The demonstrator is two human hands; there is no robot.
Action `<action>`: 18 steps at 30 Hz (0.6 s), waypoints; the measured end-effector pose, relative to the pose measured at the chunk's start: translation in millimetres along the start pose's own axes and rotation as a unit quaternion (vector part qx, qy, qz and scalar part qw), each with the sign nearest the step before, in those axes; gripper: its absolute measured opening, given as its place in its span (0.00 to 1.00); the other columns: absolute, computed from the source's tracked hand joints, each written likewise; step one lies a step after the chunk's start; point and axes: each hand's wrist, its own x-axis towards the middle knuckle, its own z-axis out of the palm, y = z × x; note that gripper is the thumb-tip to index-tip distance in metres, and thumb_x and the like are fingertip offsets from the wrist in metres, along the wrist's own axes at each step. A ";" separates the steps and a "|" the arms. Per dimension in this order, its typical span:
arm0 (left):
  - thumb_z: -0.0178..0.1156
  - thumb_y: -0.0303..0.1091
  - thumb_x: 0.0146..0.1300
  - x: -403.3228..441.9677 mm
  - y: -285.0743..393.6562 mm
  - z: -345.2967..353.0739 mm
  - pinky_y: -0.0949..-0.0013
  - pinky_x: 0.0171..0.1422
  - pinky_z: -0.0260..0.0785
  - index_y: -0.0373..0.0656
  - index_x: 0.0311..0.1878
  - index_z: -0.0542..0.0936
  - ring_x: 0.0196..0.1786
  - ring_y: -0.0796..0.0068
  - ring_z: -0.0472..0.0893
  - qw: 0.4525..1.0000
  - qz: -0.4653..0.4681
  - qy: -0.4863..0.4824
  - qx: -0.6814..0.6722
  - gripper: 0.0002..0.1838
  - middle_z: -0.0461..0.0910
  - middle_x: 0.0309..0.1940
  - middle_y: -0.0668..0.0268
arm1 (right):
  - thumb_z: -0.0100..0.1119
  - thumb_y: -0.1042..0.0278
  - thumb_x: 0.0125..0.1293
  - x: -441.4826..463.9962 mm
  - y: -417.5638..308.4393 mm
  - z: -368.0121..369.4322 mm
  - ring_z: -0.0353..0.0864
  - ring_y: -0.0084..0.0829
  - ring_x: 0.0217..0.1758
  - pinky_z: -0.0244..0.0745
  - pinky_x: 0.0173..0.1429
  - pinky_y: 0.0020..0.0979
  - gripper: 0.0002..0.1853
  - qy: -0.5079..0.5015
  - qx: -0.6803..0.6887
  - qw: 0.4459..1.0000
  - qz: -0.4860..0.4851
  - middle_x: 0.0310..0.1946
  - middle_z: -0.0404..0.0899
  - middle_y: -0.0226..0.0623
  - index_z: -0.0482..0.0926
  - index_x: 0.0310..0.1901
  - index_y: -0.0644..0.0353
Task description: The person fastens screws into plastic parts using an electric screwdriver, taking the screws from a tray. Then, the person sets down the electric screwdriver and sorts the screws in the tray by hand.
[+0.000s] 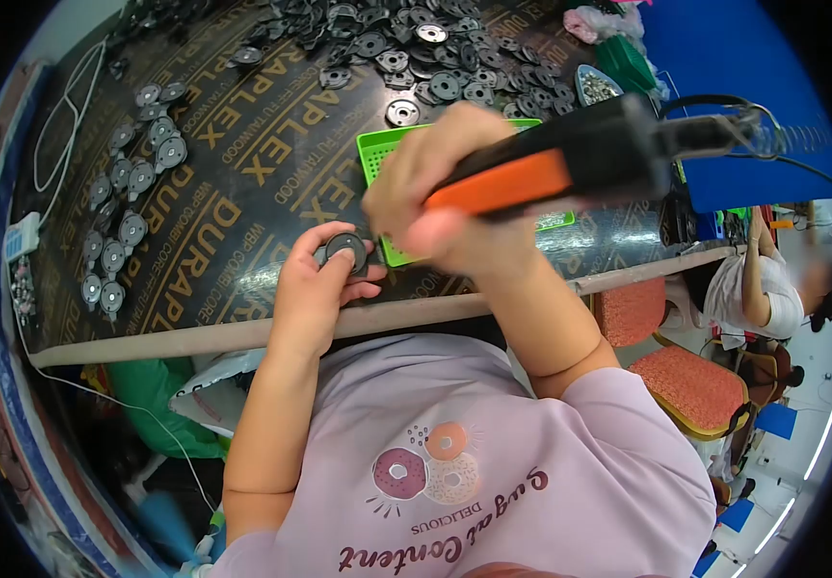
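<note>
My left hand (317, 289) pinches a round black plastic disc part (346, 252) near the table's front edge, thumb on its face. My right hand (449, 188) is wrapped round an orange and black electric screwdriver (541, 169), slightly blurred. Its back end points right, toward a coiled cord (782, 137). Whether the tool's tip touches the disc I cannot tell, as my right hand partly hides that spot. Behind and below my right hand lies a bright green plastic basket (373, 146), its contents mostly hidden.
A big heap of similar black discs (445, 85) covers the back of the dark printed table (242, 231). Several more lie in rows at the left. A bowl of small metal parts (594, 89) stands back right. Red chairs (690, 390) and another person (772, 289) are to the right.
</note>
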 end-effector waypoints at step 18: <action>0.54 0.26 0.68 -9.4 10.9 -6.6 0.68 0.38 0.82 0.43 0.50 0.64 0.43 0.64 0.84 0.998 0.044 0.009 0.054 0.11 0.78 0.49 0.56 | 0.63 0.80 0.59 -17.8 -14.0 -77.4 0.73 0.25 0.16 0.72 0.26 0.28 0.09 0.241 -0.260 0.934 0.039 0.16 0.73 0.34 0.71 0.28 0.62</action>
